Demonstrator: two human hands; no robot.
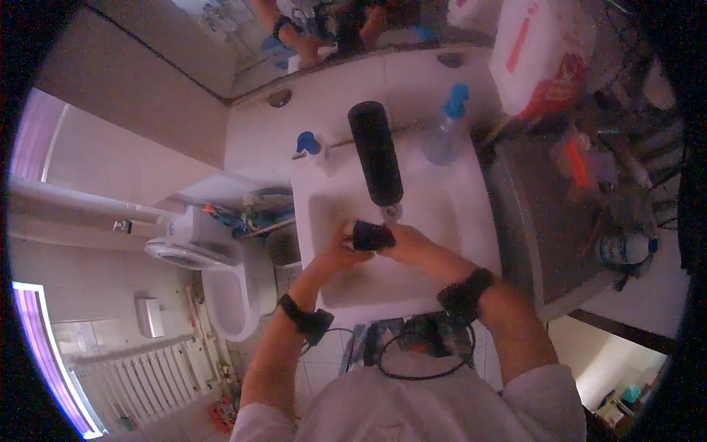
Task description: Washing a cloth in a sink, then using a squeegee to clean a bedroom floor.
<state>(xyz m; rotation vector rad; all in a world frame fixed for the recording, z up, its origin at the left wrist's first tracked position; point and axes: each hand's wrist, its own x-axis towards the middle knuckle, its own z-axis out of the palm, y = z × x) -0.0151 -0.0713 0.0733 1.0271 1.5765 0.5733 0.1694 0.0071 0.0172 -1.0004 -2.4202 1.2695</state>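
Both hands are over the basin of a white washbasin (pixel 411 279). Between them is a small dark object (pixel 371 236); its kind cannot be told. My left hand (pixel 343 246) grips it from the left, with a pale bit showing at its fingers. My right hand (pixel 406 243) touches it on the right. Just beyond the hands, a long black cylindrical thing (pixel 377 154) reaches over the basin, with a round metal part (pixel 392 211) at its near end. Black bands with devices are on both wrists.
A clear bottle with a blue top (pixel 442 138) stands at the basin's back right, a blue-capped item (pixel 309 143) at its back left. A toilet (pixel 229 298) is on the left. To the right are a grey-topped surface (pixel 538 221), a plastic bottle (pixel 624 250) and a white-and-red bag (pixel 538 61).
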